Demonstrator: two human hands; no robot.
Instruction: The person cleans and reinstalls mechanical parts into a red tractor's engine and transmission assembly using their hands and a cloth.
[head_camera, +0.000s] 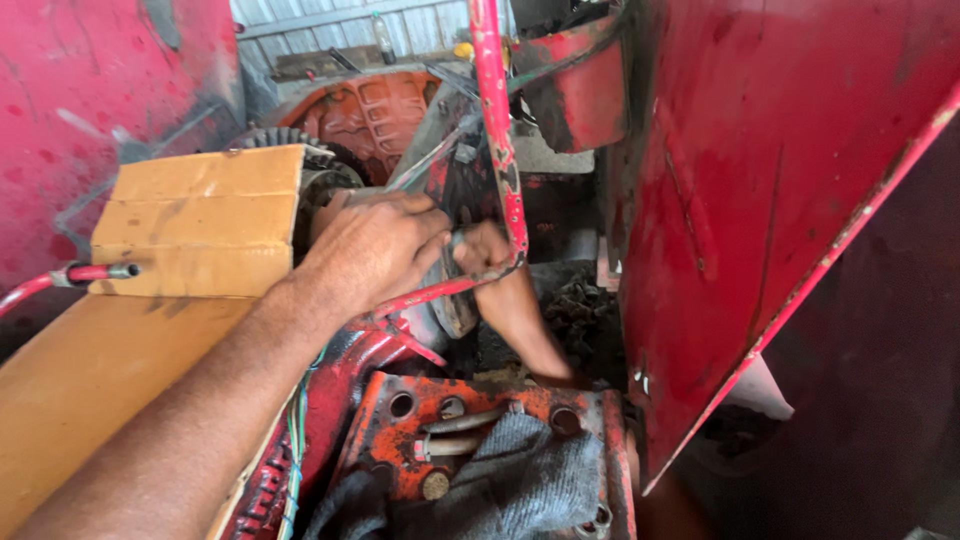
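Note:
My left hand (375, 245) reaches in from the lower left and lies over a dark greasy metal part (455, 180) inside a red machine. The fingers curl against that part, next to a thin red bent rod (500, 150). My right hand (482, 248) comes up from below, behind the rod, its fingers closed around the lower end of the same dark part. The right forearm (525, 325) runs down towards an orange-red casting. What the fingertips touch is hidden.
A large red sheet-metal panel (760, 200) stands on the right. Folded brown cardboard (200, 215) lies on the left, with a red hose (60, 278) beside it. An orange-red housing with holes (420, 415) and a grey rag (520, 475) sit below.

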